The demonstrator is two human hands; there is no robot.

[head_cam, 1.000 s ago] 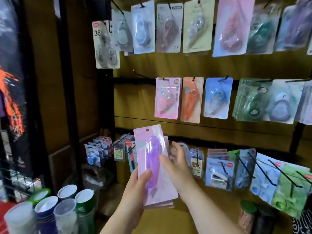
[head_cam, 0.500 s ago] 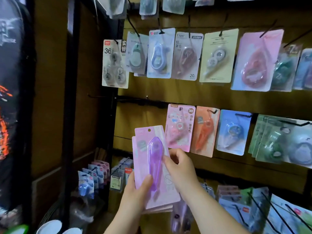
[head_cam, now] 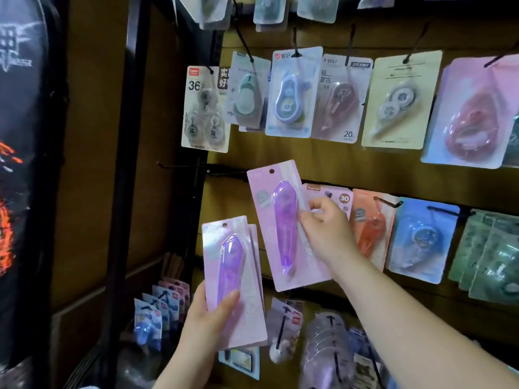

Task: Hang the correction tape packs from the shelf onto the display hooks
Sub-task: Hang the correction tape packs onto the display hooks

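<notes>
The right hand [head_cam: 325, 237] pinches one purple pack [head_cam: 283, 226] by its side, with the pack's hole just right of the empty black hook [head_cam: 227, 172]. The left hand [head_cam: 207, 324] grips a small stack of purple packs [head_cam: 233, 279] lower down, below the hook.

Pretty much just two bare forearms here, both running out of the bottom of the shot. Left hand [head_cam: 207, 318] and right hand [head_cam: 325, 234] have slim fingers, with a short plain thumbnail on the left.
</notes>
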